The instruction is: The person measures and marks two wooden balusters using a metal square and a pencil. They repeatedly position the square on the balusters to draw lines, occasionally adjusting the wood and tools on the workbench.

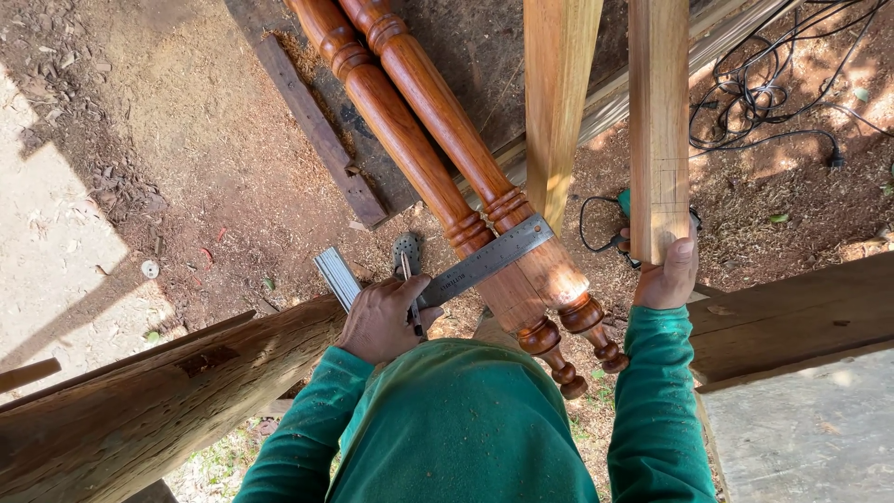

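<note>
Seen from the head camera, looking straight down over a green shirt, the left hand (pixel 380 319) is closed around the corner of a metal square (pixel 438 277) and also pinches a pencil (pixel 411 298) between its fingers; the square's steel blade lies flat across two turned wooden legs (pixel 438 158), touching their squared lower blocks just below the ring beads. The two legs lie side by side, touching along their length, running from the top of the view down toward the person's chest, where their rounded feet end. The right hand (pixel 668 275) grips the near end of a squared wooden post (pixel 658 121), fingers wrapped behind it and thumb on its front face, which carries faint pencilled lines near the hand. Between that post and the turned legs stands a paler plank (pixel 557 93), leaning upward and crowding the space right of the legs. Behind the right hand a teal power tool (pixel 622 224) lies on the sawdust-covered ground, partly hidden by the post, and a tangle of black cable (pixel 773 84) lies beyond it at upper right. A rough timber beam (pixel 140 410) crosses low on the left under the left forearm, and a wide board (pixel 801 317) sits just right of the right sleeve. A dark plank (pixel 317 130) lies on the ground left of the legs.
</note>
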